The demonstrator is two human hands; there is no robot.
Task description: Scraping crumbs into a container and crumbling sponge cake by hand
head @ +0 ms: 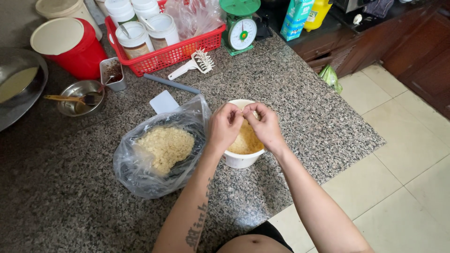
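We see our two arms reach out over the near edge of the worktop [290, 89], which is speckled grey stone. Our left hand [224, 125] and our right hand [266, 125] meet just above a white bowl [239, 160], and the fingertips of both hands pinch together on one small pale piece [253, 114] between them. The white bowl sits near the right edge of the worktop, and it holds a heap of yellow crumbly bits [244, 140]. Just to the left of it, touching our left wrist, lies a clear plastic bag [154, 175] that is open at the top, with a pile of pale flakes [165, 146] inside. Behind the bag lies a flat white scraper [164, 101] and a long grey stick [171, 84]. Farther left sits a small steel bowl [79, 89] with a brush [75, 99] in it, and next to it a little metal tin [112, 72]. At the far edge we see a red basket [168, 55] full of jars, a white spiky tool [194, 64], a green kitchen scale [240, 27] and a red tub [72, 46] with a cream lid.
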